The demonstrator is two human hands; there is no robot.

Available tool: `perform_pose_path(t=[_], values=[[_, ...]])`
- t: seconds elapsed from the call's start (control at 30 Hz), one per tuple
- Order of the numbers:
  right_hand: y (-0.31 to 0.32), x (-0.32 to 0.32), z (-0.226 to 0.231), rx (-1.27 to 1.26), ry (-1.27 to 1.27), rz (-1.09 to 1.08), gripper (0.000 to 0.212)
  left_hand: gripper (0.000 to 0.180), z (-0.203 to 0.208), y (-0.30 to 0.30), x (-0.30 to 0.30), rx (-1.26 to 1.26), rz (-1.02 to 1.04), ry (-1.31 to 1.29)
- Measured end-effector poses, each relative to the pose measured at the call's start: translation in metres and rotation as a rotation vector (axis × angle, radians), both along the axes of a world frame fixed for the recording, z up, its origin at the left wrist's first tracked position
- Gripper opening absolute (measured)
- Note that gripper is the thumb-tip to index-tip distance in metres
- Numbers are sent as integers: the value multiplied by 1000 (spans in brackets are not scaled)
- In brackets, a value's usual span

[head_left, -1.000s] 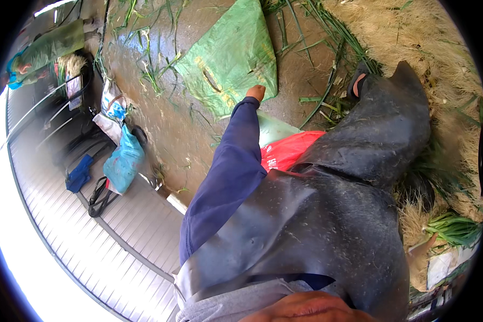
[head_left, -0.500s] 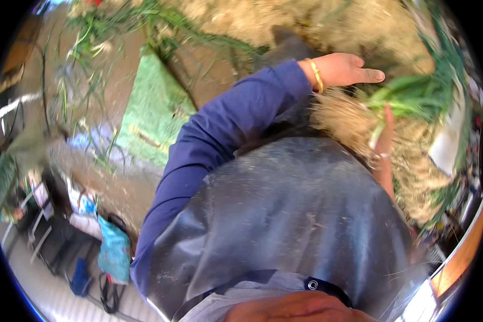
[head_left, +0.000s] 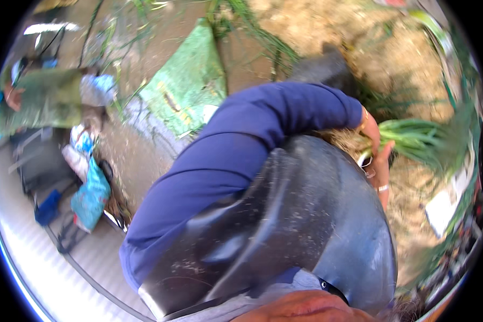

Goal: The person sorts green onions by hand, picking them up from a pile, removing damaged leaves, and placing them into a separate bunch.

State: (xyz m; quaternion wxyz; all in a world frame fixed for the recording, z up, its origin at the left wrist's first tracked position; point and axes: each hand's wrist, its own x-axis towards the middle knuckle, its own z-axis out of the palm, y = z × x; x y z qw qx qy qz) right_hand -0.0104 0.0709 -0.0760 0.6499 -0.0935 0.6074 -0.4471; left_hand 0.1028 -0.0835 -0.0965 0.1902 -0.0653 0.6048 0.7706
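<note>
A bunch of green onions (head_left: pixel 413 137) lies at the right with its leafy tops pointing away from my body. My left hand (head_left: pixel 369 129), gold bangle at the wrist, is closed round the pale stalk end. Just below it my right hand (head_left: pixel 381 167), with a light bracelet, grips the same end with its thumb up. Both hands meet there, so most of the fingers are hidden. Tan, straw-like roots (head_left: pixel 341 140) show beside my left wrist, partly covered by my blue sleeve and the dark apron.
A heap of tan, straw-like roots (head_left: pixel 300 24) spreads ahead and to the right. A green sheet (head_left: pixel 190 80) lies on the wet brown floor, with loose green leaves around. At the left are a teal bag (head_left: pixel 91 188) and a person in olive trousers (head_left: pixel 48 99).
My left hand has come down from over the heap, fingers extended before, onto the onions' stalk end beside my right hand. The whole view has turned, and a person has come into sight at left.
</note>
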Motion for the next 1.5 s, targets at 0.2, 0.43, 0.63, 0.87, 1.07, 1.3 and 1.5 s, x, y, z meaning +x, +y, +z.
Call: perform_pose_path(t=[0.2, 0.43, 0.63, 0.87, 1.07, 1.3, 1.5], values=[[-5, 17, -6, -246, 185, 17, 73, 31, -85, 5, -10, 574, 209, 173], [44, -4, -6, -107, 166, 57, 53, 34, -2, 3, 44, 621, 238, 114], [18, -5, 17, -271, 342, 530, 57, 32, 33, -28, 125, 466, 277, 67], [-58, 64, 31, -508, -332, 90, 75, 59, 64, -18, 271, 576, 402, -57], [-158, 171, 95, -653, 85, 694, 73, 66, 48, 38, 402, 443, 827, 266], [-207, 252, 109, -833, 348, 1075, 71, 70, 12, 63, 471, 339, 1427, 620], [-188, 155, 67, -314, 523, 993, 52, 58, -50, 61, 538, 504, 2038, 781]])
